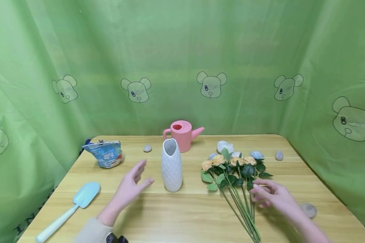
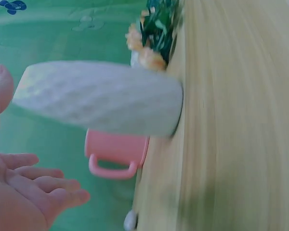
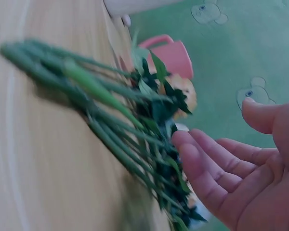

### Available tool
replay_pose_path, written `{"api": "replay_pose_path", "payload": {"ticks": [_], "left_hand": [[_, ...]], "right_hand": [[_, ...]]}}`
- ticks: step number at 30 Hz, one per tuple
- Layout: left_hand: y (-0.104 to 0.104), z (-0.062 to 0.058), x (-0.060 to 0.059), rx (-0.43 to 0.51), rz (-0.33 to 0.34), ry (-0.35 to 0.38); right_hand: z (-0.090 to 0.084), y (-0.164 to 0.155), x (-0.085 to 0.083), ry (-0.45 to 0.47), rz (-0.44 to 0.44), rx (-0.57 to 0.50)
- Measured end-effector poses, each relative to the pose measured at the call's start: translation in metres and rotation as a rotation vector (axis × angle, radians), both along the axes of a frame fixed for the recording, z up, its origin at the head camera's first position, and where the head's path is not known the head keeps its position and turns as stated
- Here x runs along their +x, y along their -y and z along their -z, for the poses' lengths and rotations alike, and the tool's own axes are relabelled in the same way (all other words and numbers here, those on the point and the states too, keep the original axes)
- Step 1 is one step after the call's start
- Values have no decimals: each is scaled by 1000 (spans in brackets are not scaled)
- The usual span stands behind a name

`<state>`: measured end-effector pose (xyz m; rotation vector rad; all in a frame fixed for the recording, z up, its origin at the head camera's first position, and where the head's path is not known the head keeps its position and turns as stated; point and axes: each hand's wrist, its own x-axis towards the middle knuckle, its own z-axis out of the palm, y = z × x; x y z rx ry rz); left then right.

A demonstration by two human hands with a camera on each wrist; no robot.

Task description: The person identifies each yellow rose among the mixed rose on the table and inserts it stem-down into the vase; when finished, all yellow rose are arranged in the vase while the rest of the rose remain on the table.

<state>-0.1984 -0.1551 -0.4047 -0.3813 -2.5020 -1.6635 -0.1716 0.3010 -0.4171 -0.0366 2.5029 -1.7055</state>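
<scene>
Two hands hover over my pale wood-grain counter [image 1: 182, 216], and neither holds anything. The left hand [image 1: 130, 187] has relaxed, spread fingers just beside the tall white ceramic vase with its dimpled, diamond-ribbed surface [image 1: 171, 165], which stands upright at mid-counter; I see a gap between them. The right hand [image 1: 272, 195], fingers loosely extended, sits at the thin green stems of the bunch of orange and pale blue artificial roses [image 1: 231, 168] lying flat to the vase's right. A smooth pink plastic watering can [image 1: 182, 135] stands behind the vase.

the flower stems [image 1: 246, 216] run off the bottom edge; both wrist views are motion-blurred.
</scene>
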Motion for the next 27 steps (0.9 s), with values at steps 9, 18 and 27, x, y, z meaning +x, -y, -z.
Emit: {"api": "replay_pose_path", "payload": {"ticks": [9,18,27], "left_hand": [[-36,9,-17,251,15,34],[-60,-4,-18,337,7,33],[-69,-3,-22,353,-11,4]], "right_hand": [[10,24,-8,82,-96,-35],[10,43,-16,134,-77,36],[18,50,-24,151,-14,35]]}}
